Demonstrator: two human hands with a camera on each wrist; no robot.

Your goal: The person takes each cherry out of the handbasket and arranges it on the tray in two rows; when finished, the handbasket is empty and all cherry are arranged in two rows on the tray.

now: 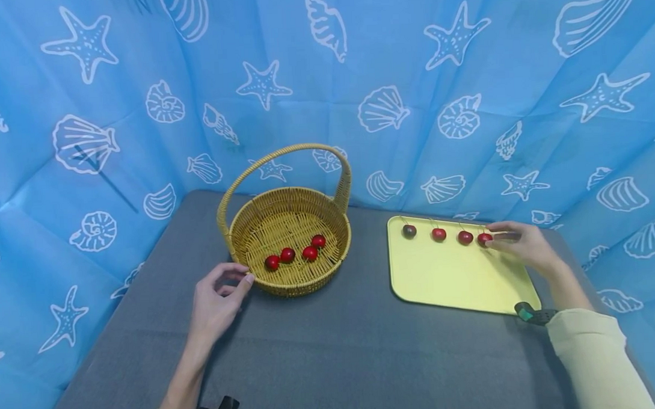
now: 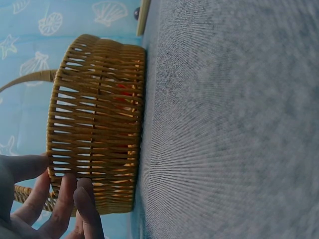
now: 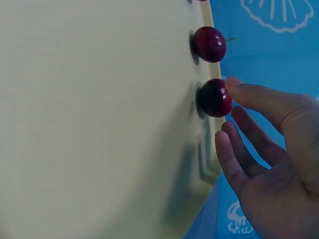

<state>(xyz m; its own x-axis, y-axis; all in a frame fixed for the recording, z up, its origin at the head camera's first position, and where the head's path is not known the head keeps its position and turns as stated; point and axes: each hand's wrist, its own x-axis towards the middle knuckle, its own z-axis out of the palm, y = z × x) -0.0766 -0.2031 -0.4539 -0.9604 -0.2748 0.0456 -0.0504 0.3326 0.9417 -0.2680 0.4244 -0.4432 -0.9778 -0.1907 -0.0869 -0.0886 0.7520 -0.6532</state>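
Note:
At the near left rim of a round wicker basket [image 1: 287, 284] with a tall handle, my left hand [image 1: 217, 301] holds the edge between thumb and fingers. In the left wrist view its fingers [image 2: 62, 204] lie against the woven side. Several red cherries, one a front cherry [image 1: 272, 263], lie on the basket floor. On the right, my right hand [image 1: 526, 245] reaches over a yellow tray [image 1: 460, 278]. Its thumb and forefinger pinch the rightmost cherry [image 3: 217, 98] at its stem end, close over the tray. Beside it, a dark red cherry [image 3: 210, 45] sits in the same row.
A dark cherry [image 1: 409, 231] and a red cherry [image 1: 438, 234] lie farther left along the tray's back edge, stems up. Grey cloth [image 1: 333, 355] covers the table. A blue curtain [image 1: 313, 108] with white shells and starfish hangs close behind.

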